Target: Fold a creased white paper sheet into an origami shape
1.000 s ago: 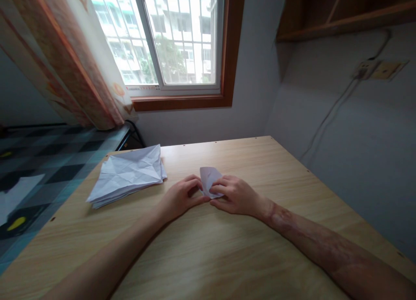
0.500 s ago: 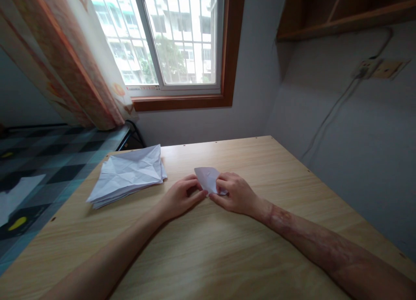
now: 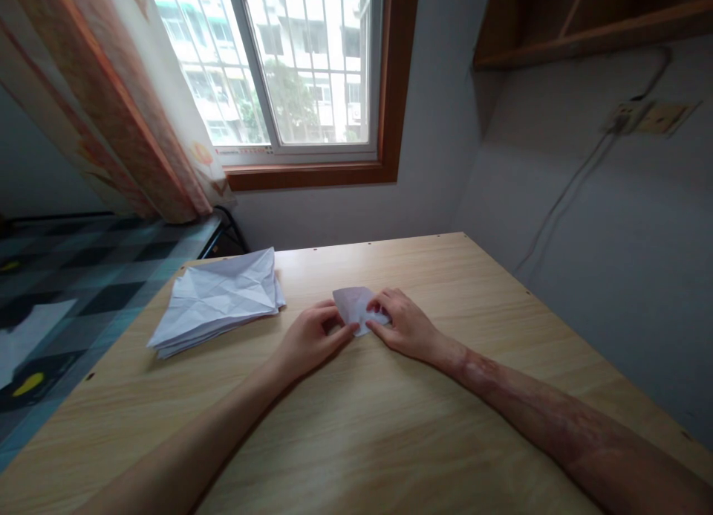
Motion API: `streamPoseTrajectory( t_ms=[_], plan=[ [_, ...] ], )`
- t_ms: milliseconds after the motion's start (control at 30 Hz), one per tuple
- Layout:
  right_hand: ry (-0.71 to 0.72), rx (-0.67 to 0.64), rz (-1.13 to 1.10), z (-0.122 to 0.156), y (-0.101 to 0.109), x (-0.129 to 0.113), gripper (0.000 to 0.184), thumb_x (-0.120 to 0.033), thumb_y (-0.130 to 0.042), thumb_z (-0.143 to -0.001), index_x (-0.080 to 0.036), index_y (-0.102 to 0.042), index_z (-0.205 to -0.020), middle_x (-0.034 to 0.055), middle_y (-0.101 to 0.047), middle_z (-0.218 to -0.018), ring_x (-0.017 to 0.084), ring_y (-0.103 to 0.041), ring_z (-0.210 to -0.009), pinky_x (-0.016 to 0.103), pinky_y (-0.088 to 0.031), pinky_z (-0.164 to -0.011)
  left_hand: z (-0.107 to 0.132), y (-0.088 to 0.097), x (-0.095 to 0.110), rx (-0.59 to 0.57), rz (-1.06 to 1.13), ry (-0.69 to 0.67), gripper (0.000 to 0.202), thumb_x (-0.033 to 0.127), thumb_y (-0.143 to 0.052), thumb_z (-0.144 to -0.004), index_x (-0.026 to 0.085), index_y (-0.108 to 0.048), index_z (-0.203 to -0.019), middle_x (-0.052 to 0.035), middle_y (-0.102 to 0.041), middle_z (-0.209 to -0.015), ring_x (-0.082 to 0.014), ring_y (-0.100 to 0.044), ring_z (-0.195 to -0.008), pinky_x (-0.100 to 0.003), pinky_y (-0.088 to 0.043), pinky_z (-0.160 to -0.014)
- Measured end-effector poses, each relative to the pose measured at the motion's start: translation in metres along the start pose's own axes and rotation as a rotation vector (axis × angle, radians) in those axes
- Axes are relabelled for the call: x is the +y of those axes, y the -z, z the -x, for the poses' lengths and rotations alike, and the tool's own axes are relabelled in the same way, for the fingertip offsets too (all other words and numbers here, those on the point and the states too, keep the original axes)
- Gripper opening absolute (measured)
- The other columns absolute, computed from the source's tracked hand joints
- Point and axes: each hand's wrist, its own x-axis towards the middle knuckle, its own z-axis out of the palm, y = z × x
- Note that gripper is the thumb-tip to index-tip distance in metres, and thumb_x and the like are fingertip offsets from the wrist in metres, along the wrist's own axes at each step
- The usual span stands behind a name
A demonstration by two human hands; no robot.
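A small folded piece of white paper (image 3: 353, 305) is between my two hands, near the middle of the wooden table (image 3: 334, 433). My left hand (image 3: 316, 335) grips its left side, the thumb on the near edge and the fingers partly hidden behind it. On the right side, my right hand (image 3: 405, 323) has its thumb and fingertips on the paper, with a small gap between thumb and index finger. To the left of my left hand lies a stack of creased white paper sheets (image 3: 223, 296).
Beyond the table stands a wall with a barred window (image 3: 317, 69) and a patterned curtain (image 3: 111, 106). At the left is a checked bed surface (image 3: 111, 255) with a white sheet on it. A wooden shelf (image 3: 601, 36) and a power socket (image 3: 657, 118) are on the right wall.
My right hand's fingers have loosened and shifted slightly up and right on the folded paper, so more of it shows. My left hand stays nearly in place.
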Motion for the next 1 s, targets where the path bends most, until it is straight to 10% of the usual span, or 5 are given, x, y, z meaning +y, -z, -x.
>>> streamPoseTrajectory(
  t_ms=[233,467,667,1000],
  plan=[
    [0.105,-0.108,-0.117,0.003,0.010,-0.015,0.016,-0.017,-0.076,-0.093,-0.024,-0.070,-0.105,0.0022,-0.067,-0.096,0.021,-0.064,-0.085,0.035,-0.052,-0.082,-0.001,0.000,-0.007,0.015,-0.042,-0.018,0.013,0.031,-0.074,-0.097,0.022,-0.082,-0.093,-0.0068,-0.078,-0.110,-0.0251,-0.073,-0.100,-0.035,-0.060,-0.091],
    [-0.061,0.244,-0.138,0.003,0.004,0.000,0.039,-0.026,-0.081,-0.091,-0.023,-0.063,-0.125,0.0101,-0.070,-0.117,0.027,-0.065,-0.102,0.045,-0.055,-0.097,-0.001,0.004,-0.011,-0.035,0.062,0.008,0.021,0.034,-0.070,-0.101,0.021,-0.083,-0.093,-0.0099,-0.075,-0.108,-0.0252,-0.072,-0.101,-0.038,-0.060,-0.095],
    [-0.098,0.060,-0.133,0.001,0.001,0.004,0.013,-0.021,-0.079,-0.093,-0.022,-0.071,-0.103,0.0019,-0.073,-0.091,0.022,-0.068,-0.087,0.037,-0.051,-0.086,-0.002,0.005,-0.009,-0.046,0.090,0.000,0.024,0.039,-0.072,-0.100,0.019,-0.085,-0.095,-0.0098,-0.076,-0.106,-0.0251,-0.072,-0.100,-0.034,-0.059,-0.092],
    [0.186,-0.072,-0.138,0.004,0.013,-0.018,0.023,-0.024,-0.074,-0.097,-0.023,-0.068,-0.119,0.0068,-0.077,-0.105,0.027,-0.069,-0.100,0.043,-0.054,-0.097,-0.001,0.003,-0.005,0.041,-0.009,0.101,0.039,0.042,-0.067,-0.103,0.016,-0.080,-0.078,-0.0075,-0.074,-0.089,-0.0204,-0.069,-0.080,-0.028,-0.050,-0.071]
  ],
)
